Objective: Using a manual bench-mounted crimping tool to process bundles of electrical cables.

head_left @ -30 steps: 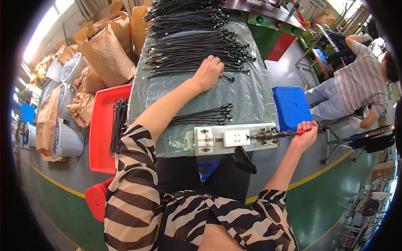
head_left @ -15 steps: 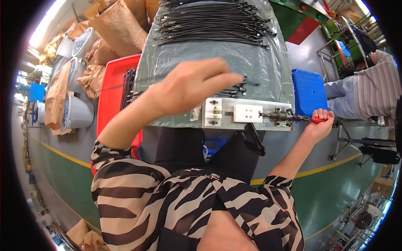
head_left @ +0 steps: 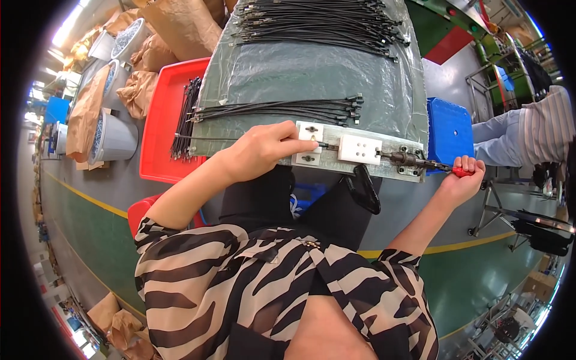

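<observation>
My left hand (head_left: 262,150) pinches a thin black cable (head_left: 207,138) at the slotted white block (head_left: 310,129) on a metal plate. One cable end lies at the block, partly hidden by my fingers; the rest trails left past the table edge. Beside that block sits a second white block (head_left: 359,148) with small holes, joined to a push-type toggle clamp (head_left: 407,159). My right hand (head_left: 468,179) is closed round the clamp's red handle (head_left: 460,171). Just beyond the plate lies a small bunch of black cables (head_left: 279,110).
A large pile of black cables (head_left: 318,24) covers the table's far end. At left, a red tray (head_left: 157,120) holds more cables. A black bracket-like part (head_left: 363,191) hangs below the plate. A blue plastic stool or bin (head_left: 451,129) and another person (head_left: 525,129) are at right.
My left hand has come down from above the table to the slotted block, bringing the cable there. My right hand stays on the red handle. The view has shifted slightly.
</observation>
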Demonstrator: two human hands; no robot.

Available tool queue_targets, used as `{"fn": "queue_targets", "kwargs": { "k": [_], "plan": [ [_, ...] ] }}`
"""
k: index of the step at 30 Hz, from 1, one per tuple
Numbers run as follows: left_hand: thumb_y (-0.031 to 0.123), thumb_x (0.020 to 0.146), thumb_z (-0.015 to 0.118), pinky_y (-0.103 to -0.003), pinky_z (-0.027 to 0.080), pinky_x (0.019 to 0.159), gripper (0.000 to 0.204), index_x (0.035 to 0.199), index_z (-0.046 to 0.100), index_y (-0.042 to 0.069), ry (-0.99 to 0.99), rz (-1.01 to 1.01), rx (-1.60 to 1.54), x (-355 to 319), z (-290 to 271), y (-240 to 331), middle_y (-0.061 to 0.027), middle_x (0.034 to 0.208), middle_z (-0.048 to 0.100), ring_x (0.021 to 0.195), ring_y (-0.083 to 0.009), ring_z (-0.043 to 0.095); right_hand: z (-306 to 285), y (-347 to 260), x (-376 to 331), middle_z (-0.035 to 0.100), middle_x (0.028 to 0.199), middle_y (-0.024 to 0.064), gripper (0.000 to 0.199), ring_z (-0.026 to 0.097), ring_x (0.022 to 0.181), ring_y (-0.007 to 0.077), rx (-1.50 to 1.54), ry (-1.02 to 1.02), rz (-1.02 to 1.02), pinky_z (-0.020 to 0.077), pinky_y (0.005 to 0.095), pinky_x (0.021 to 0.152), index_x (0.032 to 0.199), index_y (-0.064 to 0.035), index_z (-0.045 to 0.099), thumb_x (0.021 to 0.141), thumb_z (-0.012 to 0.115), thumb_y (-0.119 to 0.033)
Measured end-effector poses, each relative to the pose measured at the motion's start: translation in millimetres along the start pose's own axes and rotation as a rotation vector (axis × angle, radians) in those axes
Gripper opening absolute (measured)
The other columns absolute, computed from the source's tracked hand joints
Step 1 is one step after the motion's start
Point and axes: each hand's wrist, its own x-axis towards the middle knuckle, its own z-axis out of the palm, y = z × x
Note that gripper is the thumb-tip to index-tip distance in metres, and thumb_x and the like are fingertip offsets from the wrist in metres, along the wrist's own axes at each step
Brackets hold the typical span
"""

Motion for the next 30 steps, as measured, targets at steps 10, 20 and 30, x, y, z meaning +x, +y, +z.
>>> {"fn": "queue_targets", "kwargs": {
  "k": [10, 20, 30],
  "plan": [
    [-0.013, 0.069, 0.056, -0.037, 0.048, 0.062, 0.061, 0.122, 0.063, 0.017, -0.074, 0.001, -0.016, -3.0, 0.7, -5.4, -0.0088, 0.083, 0.05, 0.071, -0.0274, 0.054, 54.3, -2.9, -71.5, 0.044, 0.068, 0.0018, 0.009, 0.04, 0.061, 0.0119, -0.606, -0.285, -0.481, 0.035, 0.0277, 0.056, 0.077, -0.0004, 0.051, 0.081, 0.043, 0.002],
    [-0.013, 0.072, 0.053, -0.038, 0.046, 0.06, 0.055, 0.121, 0.061, 0.01, -0.053, 0.068, 0.001, -2.1, -9.2, -4.7, -0.0108, 0.084, 0.05, 0.07, -0.0285, 0.054, 53.4, 17.0, -91.6, 0.051, 0.07, 0.0076, 0.011, 0.051, 0.065, 0.0222, -0.946, -0.851, -0.843, 0.039, 0.0337, 0.059, 0.072, -0.0042, 0.053, 0.081, 0.048, 0.0],
    [-0.008, 0.077, 0.057, -0.037, 0.049, 0.068, 0.027, 0.1, 0.065, 0.002, 0.12, 0.112, -0.056, 71.1, -13.3, -42.2, -0.0137, 0.089, 0.057, 0.079, -0.0311, 0.059, 39.0, -12.2, -35.1, 0.035, 0.063, -0.0013, 0.013, 0.029, 0.055, 0.0079, -0.128, -0.17, -0.209, 0.0255, 0.0241, 0.05, 0.077, -0.0061, 0.049, 0.082, 0.04, 0.001]
  ]
}}
